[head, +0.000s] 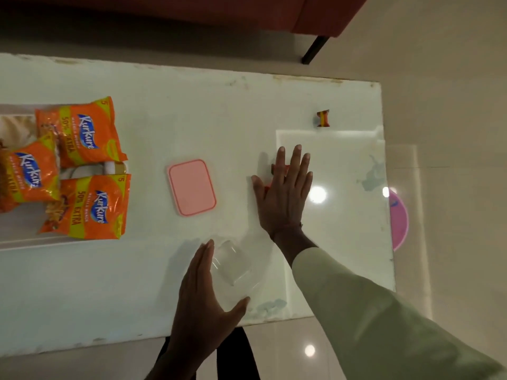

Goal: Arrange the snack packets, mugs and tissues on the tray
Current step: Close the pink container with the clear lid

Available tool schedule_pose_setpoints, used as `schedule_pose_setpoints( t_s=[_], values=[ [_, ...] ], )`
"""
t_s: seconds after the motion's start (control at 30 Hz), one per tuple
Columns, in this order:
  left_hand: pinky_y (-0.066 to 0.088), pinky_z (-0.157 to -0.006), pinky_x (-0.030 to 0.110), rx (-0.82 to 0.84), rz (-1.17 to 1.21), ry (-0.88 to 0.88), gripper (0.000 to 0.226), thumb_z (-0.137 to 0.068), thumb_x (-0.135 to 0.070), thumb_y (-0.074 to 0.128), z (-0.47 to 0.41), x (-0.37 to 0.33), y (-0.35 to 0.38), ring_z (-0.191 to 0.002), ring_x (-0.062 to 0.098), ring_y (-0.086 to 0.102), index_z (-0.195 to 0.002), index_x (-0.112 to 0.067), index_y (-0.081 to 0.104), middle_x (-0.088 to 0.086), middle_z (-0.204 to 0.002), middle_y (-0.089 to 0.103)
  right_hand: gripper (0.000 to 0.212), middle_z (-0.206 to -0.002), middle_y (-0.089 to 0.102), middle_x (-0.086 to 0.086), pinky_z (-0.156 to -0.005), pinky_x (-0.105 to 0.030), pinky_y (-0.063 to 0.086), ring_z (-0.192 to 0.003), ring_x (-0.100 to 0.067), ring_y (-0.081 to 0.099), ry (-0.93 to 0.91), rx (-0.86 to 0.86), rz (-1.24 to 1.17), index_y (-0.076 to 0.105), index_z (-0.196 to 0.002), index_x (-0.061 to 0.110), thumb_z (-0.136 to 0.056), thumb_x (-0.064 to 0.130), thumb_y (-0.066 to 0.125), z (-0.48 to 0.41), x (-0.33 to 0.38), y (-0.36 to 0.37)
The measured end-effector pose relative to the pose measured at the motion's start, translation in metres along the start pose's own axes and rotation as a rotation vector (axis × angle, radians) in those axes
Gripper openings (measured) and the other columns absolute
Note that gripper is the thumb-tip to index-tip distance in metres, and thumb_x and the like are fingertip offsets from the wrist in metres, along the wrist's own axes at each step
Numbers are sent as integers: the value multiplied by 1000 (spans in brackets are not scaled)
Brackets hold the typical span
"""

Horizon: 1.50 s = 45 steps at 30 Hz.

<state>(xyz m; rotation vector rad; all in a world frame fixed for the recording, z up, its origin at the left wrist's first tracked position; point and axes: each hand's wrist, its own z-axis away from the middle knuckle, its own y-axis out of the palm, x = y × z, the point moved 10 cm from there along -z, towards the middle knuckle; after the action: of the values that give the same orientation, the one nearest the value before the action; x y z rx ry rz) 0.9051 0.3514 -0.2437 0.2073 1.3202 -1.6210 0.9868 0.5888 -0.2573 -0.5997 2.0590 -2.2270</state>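
Note:
Three orange snack packets point(82, 133) lie on a white tray point(16, 244) at the far left, over a white mug point(90, 170) that shows between them. My left hand point(203, 297) cups the left side of a clear plastic container point(233, 270) near the table's front edge, fingers straight. My right hand point(285, 187) lies flat, fingers spread, on small red wrapped items point(274, 168) that peek out from under it. No tissues can be made out.
A pink rectangular lid point(192, 187) rests mid-table. A small red and yellow wrapped sweet point(323, 118) sits at the far right. The white table point(192, 105) ends at the right; a pink round object point(399, 220) lies below it. A red sofa point(315, 12) stands behind.

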Motion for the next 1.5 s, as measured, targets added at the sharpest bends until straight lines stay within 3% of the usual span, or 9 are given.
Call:
schedule_pose_setpoints(
  t_s=[0.23, 0.43, 0.57, 0.7, 0.9, 1.0, 1.1, 1.23, 1.5],
  values=[
    [30, -104, 20, 17, 45, 73, 123, -54, -60, 79, -28, -14, -7, -141, -8, 19, -153, -30, 12, -28, -155, 14, 86, -166, 0, -14, -121, -57, 12, -153, -36, -4, 149, -30, -7, 9, -159, 20, -93, 68, 37, -65, -45, -12],
    [31, -106, 23, 56, 63, 107, 121, -54, -54, 81, -38, -25, -9, -140, -10, 20, -152, -34, 12, -27, -154, 18, 89, -166, -4, -13, -119, -58, 4, -153, -37, -7, 86, 9, -23, 7, -158, 28, -88, 72, 42, -113, -62, -20],
    [30, -106, 23, 84, 60, 103, 122, -53, -57, 81, -40, -25, -8, -140, -10, 20, -151, -35, 12, -27, -154, 20, 57, -156, 33, -15, -116, -54, 26, -145, -37, 27, -24, 15, -59, 44, -145, 23, -95, 51, 47, -128, -54, -22],
    [30, -108, 21, 106, 65, 102, 121, -54, -59, 80, -44, -26, -7, -140, -9, 22, -150, -38, 10, -26, -154, 22, 20, -113, 60, -12, -76, -43, 48, -103, -35, 53, -137, -151, -82, 65, -103, 11, -95, 24, 53, -102, -39, -36],
    [26, -109, 16, 163, 94, 146, 122, -55, -59, 81, -50, -29, -10, -141, -8, 22, -149, -42, 5, -28, -154, 19, 39, -69, 57, -10, -47, -30, 38, -64, -29, 54, -178, -237, -57, 58, -65, 7, -96, 30, 61, -36, -33, -39],
    [22, -111, 8, 179, 88, 201, 122, -56, -59, 81, -54, -29, -11, -142, -6, 23, -150, -38, 6, -24, -155, 21, 47, -54, 42, -1, -50, -27, 26, -51, -20, 39, -47, -173, -238, 42, -54, 12, -96, 25, 61, -15, -33, -44],
    [19, -110, 5, 199, 69, 225, 124, -56, -62, 80, -56, -29, -10, -142, -8, 21, -152, -32, 7, -26, -156, 20, 55, -48, 24, 9, -49, -23, 24, -48, -11, 23, 339, -64, -719, 25, -52, 20, -93, 30, 61, 13, -28, -38],
    [20, -109, 11, 221, 52, 237, 130, -55, -63, 80, -60, -30, -10, -142, -6, 20, -153, -29, 2, -23, -157, 20, 53, -47, 38, 0, -43, -21, 29, -42, -15, 30, 604, -8, -1321, 37, -46, 23, -89, 39, 63, 59, 12, -36],
    [13, -107, 6, 279, 71, 228, 137, -55, -54, 84, -60, -34, -9, -138, -12, 12, -142, -45, -22, -20, -157, 18, 49, -52, 53, -5, -43, -26, 42, -41, -18, 46, 530, 25, -1324, 55, -51, 18, -93, 43, 61, 90, 41, -40]
  ],
)
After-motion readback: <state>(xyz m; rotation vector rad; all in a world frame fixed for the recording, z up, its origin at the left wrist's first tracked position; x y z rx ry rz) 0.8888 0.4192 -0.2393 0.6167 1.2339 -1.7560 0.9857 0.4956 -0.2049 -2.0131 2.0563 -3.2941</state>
